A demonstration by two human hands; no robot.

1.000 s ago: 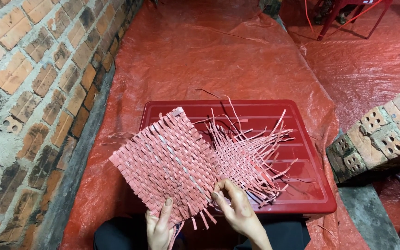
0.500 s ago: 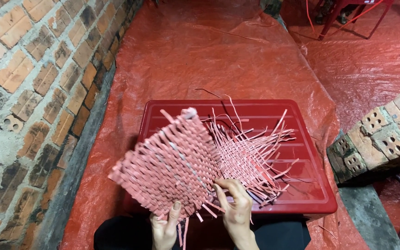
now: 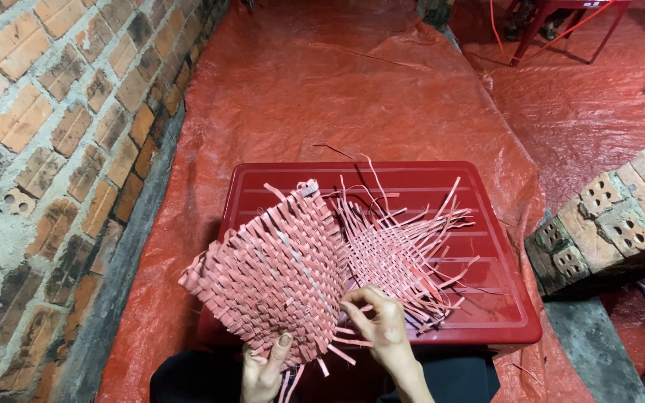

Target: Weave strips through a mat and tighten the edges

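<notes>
The woven pink mat (image 3: 274, 276) has tipped up off the red tray (image 3: 502, 313) since a moment ago. Left hand (image 3: 263, 369) pinches its lower edge; right hand (image 3: 382, 325) curls around loose strips (image 3: 412, 246) just beyond its fingertips.

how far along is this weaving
Done: the left part of the woven mat is tightly plaited. In hand: the left hand grips its near edge while the right hand pinches strips there. Left: the right part is loosely woven, with loose strip ends fanning over the red tray.
</notes>
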